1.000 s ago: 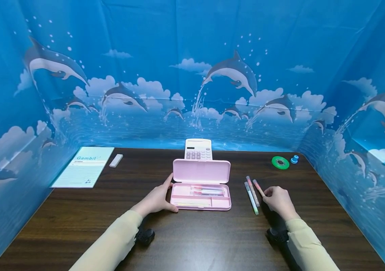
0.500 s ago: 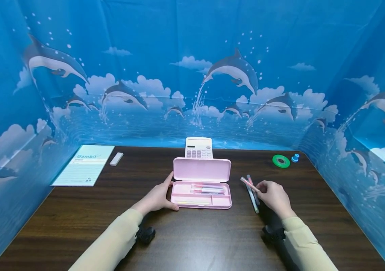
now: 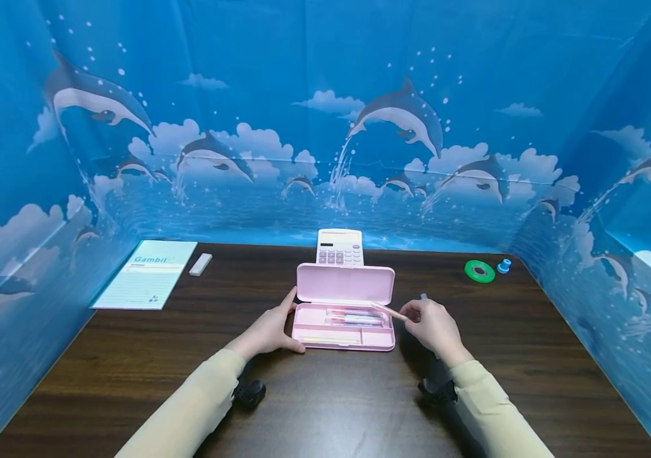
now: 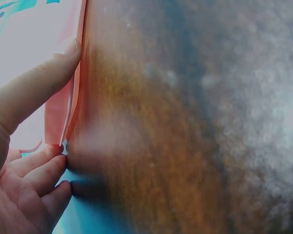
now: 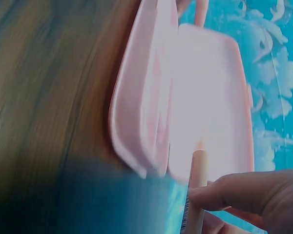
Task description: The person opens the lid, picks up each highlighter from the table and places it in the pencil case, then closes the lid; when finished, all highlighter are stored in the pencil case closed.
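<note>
Pink, thin and pinched between your right hand's (image 3: 433,326) thumb and fingertips, a pen (image 3: 390,311) points leftward, its far end just over the right rim of the open pencil case (image 3: 344,343). The right wrist view shows the same grip: fingertips (image 5: 219,194) curled round the pen (image 5: 196,181), with the upright lid (image 5: 212,97) behind it.

Your left hand (image 3: 268,329) holds the case from its left side, thumb along the front edge and fingers reaching up its left wall; the left wrist view shows the thumb (image 4: 34,87) pressing flat against the pink shell (image 4: 58,117).

Inside the tray lie several pens (image 3: 354,316) in the long upper compartment and a pale yellow one (image 3: 325,339) in the lower strip. Just beyond your right hand, the tip of another pen (image 3: 423,296) peeks out on the dark wooden table (image 3: 325,407).

Judging by this, you are mid-way through carrying the pen in. What comes next would call for lowering it level with the others and loosening the pinch, while your left hand braces the case.

Farther off: a calculator (image 3: 339,247) behind the lid, a green tape roll (image 3: 479,271) and small blue object (image 3: 504,265) to the right, a notepad (image 3: 147,273) and white eraser (image 3: 200,264) to the left.
</note>
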`<control>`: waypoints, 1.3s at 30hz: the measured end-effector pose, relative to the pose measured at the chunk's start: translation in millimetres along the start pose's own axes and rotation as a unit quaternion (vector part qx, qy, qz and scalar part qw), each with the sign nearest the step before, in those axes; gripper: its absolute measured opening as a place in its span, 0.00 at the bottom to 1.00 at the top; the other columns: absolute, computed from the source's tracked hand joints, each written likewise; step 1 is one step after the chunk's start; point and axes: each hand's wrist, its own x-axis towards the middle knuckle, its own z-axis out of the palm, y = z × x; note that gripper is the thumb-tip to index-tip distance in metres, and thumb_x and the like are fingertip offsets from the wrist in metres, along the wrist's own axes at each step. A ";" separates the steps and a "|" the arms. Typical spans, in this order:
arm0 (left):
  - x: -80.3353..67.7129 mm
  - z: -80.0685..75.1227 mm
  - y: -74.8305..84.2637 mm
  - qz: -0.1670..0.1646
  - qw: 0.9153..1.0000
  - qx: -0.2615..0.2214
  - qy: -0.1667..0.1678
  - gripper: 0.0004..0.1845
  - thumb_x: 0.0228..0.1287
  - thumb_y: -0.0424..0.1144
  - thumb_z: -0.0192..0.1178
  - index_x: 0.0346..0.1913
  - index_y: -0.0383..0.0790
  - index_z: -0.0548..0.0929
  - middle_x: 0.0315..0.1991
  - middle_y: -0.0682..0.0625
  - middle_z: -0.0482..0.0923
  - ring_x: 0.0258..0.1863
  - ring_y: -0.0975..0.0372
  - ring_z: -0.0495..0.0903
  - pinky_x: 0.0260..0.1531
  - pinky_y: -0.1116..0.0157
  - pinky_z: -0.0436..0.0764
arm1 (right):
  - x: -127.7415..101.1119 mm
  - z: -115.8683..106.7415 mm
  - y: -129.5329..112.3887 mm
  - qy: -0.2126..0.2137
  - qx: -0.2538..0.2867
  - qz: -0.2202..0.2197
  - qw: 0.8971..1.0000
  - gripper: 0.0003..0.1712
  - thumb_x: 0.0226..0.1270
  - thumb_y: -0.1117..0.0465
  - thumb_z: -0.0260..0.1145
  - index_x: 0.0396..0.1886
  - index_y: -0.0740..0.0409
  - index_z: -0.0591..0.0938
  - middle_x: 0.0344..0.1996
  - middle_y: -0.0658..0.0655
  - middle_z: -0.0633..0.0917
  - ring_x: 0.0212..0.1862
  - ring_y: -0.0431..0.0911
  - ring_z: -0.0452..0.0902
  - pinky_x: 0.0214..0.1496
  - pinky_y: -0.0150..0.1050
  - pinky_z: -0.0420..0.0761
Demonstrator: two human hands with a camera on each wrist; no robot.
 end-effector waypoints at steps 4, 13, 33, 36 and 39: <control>1.7 -0.4 -0.3 0.006 1.000 0.001 0.002 0.68 0.36 0.48 0.79 0.75 0.39 0.42 0.64 0.41 0.69 0.62 0.50 0.69 0.64 0.49 0.64 | 3.5 11.0 -17.0 0.007 -0.005 -0.031 0.999 0.07 0.51 0.65 0.74 0.32 0.54 0.86 0.26 0.51 0.81 0.29 0.43 0.74 0.38 0.44 0.78; 1.4 -1.2 0.4 0.003 1.000 -0.005 0.000 0.68 0.37 0.48 0.79 0.75 0.40 0.41 0.65 0.41 0.69 0.62 0.50 0.70 0.63 0.49 0.65 | 6.5 30.1 -49.4 -0.002 0.006 -0.086 0.996 0.05 0.51 0.67 0.73 0.27 0.53 0.86 0.23 0.50 0.79 0.26 0.40 0.71 0.27 0.34 0.73; -1.8 0.0 -1.5 0.006 1.000 0.000 -0.001 0.67 0.38 0.48 0.79 0.75 0.38 0.42 0.65 0.38 0.68 0.63 0.48 0.69 0.63 0.48 0.65 | 11.4 57.3 -88.5 -0.043 0.022 -0.153 0.987 0.04 0.52 0.63 0.74 0.28 0.54 0.86 0.22 0.51 0.77 0.26 0.40 0.69 0.30 0.33 0.72; -1.8 0.0 -1.8 0.013 1.000 0.004 0.000 0.67 0.38 0.48 0.79 0.75 0.37 0.42 0.65 0.38 0.68 0.62 0.48 0.69 0.62 0.48 0.66 | 11.5 56.3 -87.0 -0.039 0.028 -0.147 0.988 0.04 0.53 0.64 0.74 0.29 0.55 0.86 0.22 0.50 0.77 0.26 0.41 0.69 0.30 0.32 0.72; -2.0 0.1 -1.4 0.012 1.000 0.003 0.000 0.67 0.38 0.48 0.79 0.75 0.37 0.42 0.64 0.39 0.69 0.62 0.49 0.70 0.62 0.48 0.66 | 11.2 54.4 -82.7 -0.031 0.024 -0.141 0.989 0.03 0.53 0.63 0.73 0.29 0.55 0.86 0.22 0.50 0.78 0.26 0.40 0.70 0.30 0.32 0.72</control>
